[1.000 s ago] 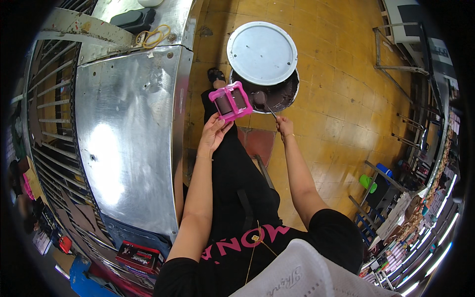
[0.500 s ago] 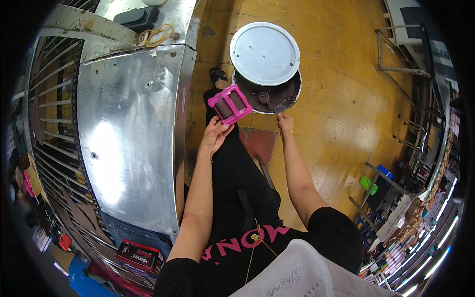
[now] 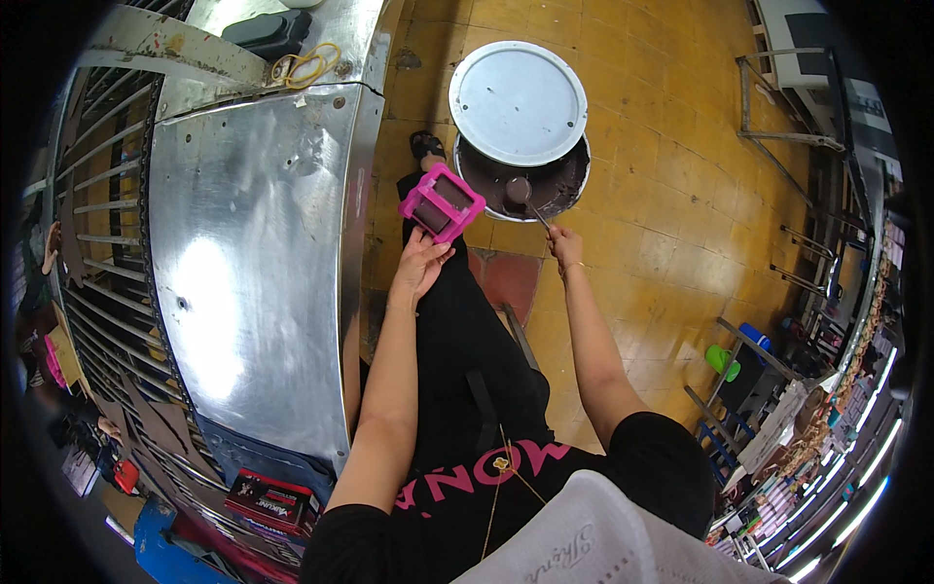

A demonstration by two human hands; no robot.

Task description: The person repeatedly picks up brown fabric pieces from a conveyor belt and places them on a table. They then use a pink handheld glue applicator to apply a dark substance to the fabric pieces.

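Note:
In my left hand (image 3: 421,263) is a bright pink plastic frame (image 3: 443,204) with a crossbar and two dark brown sections; my fingers grip its near edge. I cannot tell exactly what kind of tool it is. My right hand (image 3: 564,245) is closed on the handle of a small ladle (image 3: 520,191). The ladle's round bowl holds dark brown stuff and is over the white-rimmed bucket (image 3: 584,180). Thick dark brown paste (image 3: 559,190) fills part of the bucket. A pale round lid (image 3: 520,102) covers the bucket's far part. The pink frame is just left of the bucket.
A shiny metal table (image 3: 263,253) runs along my left, with a yellow cord (image 3: 306,66) and a black case (image 3: 265,35) at its far end. Beyond it is a metal rack (image 3: 112,209). Metal frames (image 3: 793,136) and a green container (image 3: 722,362) are at the right, on yellow tiles.
The ladle's bowl has risen from the paste and now shows full. The pink frame has tilted and shifted slightly left, showing more of its two brown sections.

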